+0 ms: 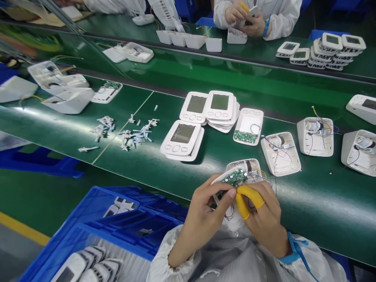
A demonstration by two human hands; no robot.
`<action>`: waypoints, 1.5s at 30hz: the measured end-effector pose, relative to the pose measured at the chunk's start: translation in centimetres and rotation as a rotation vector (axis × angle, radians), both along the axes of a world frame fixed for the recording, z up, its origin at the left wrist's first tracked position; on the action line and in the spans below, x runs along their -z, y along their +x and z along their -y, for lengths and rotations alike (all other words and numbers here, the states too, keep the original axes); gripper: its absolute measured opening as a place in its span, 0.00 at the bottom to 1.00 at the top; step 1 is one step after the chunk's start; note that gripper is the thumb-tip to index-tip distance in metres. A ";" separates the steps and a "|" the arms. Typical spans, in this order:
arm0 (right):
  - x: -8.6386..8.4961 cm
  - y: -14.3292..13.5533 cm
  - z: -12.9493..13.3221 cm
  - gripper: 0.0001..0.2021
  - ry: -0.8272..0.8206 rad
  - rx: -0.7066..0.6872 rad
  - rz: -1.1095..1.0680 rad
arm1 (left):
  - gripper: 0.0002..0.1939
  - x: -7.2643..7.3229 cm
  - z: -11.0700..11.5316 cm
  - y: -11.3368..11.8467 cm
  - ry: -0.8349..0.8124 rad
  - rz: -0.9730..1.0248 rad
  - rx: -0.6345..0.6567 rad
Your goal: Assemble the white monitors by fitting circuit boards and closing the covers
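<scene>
My left hand (pixel 207 209) is closed around a white plastic front cover, tilted up, with a green circuit board (pixel 236 177) on its inner side. Its thumb and index finger meet at the board's lower edge. My right hand (pixel 261 211), with yellow finger cots on two fingers, is pinched at the same spot. What lies between those fingertips is too small to make out. Thin dark wires (pixel 230 213) hang just below the fingers. Behind the cover sits an open white housing (pixel 256 163) with a motor-like part and coloured wires, partly hidden by my hands.
Stacked white display covers (pixel 192 105), another cover with its board (pixel 248 125), and open wired housings (pixel 280 154) lie ahead. Small tubes and connectors (pixel 136 135) are scattered left. A blue crate (pixel 96 196) stands lower left. Across the line, a co-worker's hands (pixel 249 19) handle a part.
</scene>
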State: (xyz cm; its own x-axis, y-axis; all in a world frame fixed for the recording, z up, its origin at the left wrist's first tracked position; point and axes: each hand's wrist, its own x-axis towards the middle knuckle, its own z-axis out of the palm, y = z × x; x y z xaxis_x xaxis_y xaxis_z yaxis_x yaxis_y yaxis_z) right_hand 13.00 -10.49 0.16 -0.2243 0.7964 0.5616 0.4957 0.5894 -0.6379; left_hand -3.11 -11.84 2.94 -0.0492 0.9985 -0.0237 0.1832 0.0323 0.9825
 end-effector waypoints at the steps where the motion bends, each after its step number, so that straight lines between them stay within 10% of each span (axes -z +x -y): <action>1: 0.0 0.1 -0.1 0.09 -0.009 -0.003 -0.004 | 0.08 0.1 0.1 0.0 0.005 0.003 0.001; 30: -0.5 -0.6 0.4 0.09 -0.017 0.134 -0.009 | 0.22 1.7 2.1 2.7 0.071 -0.093 -0.372; 45: -0.7 -1.3 1.6 0.12 -0.187 0.103 -0.118 | 0.21 0.9 2.1 2.9 0.177 -0.150 -0.288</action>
State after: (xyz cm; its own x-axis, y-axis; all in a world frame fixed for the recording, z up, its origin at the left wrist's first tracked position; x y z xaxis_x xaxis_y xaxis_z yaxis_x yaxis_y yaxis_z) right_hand 11.72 -12.12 0.82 -0.0781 0.9044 0.4195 0.4622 0.4057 -0.7885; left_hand -0.21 -13.92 2.00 -0.3187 0.9313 0.1767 0.3339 -0.0642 0.9404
